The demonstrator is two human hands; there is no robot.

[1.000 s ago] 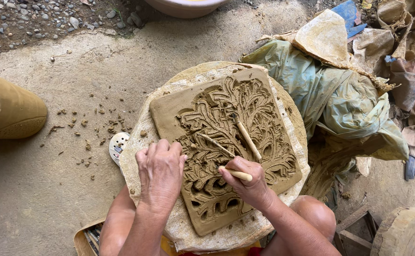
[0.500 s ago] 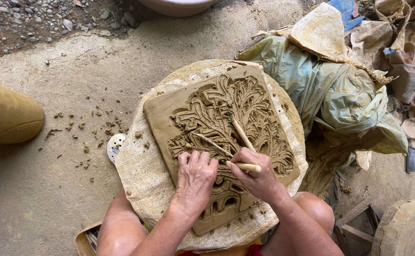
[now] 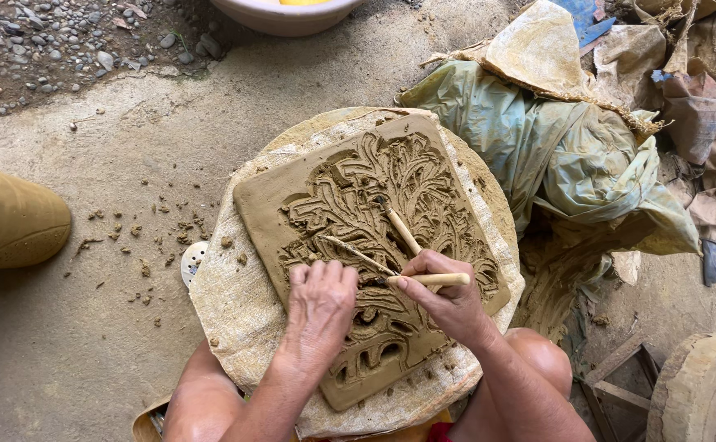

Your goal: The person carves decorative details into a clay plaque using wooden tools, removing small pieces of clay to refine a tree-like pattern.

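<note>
- Your left hand (image 3: 321,307) lies flat, fingers spread, pressing the clay slab (image 3: 370,245) steady.
- Your right hand (image 3: 448,299) pinches a wooden tool (image 3: 431,280), its tip in the relief; carving looks to be mid-way, and the next cut calls for light, steady pressure.
- A second stick (image 3: 401,232) rests on the leafy pattern.
- The slab, damp and brown, sits on coarse cloth (image 3: 235,303) over a round stand.
- Beyond lie crumpled plastic sheets (image 3: 554,147) and crumb-strewn concrete floor (image 3: 88,327).

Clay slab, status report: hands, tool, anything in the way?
Left hand flat on clay slab. Right hand grips wooden carving tool, tip in the relief. Two spare tools lie on the carving.
</note>
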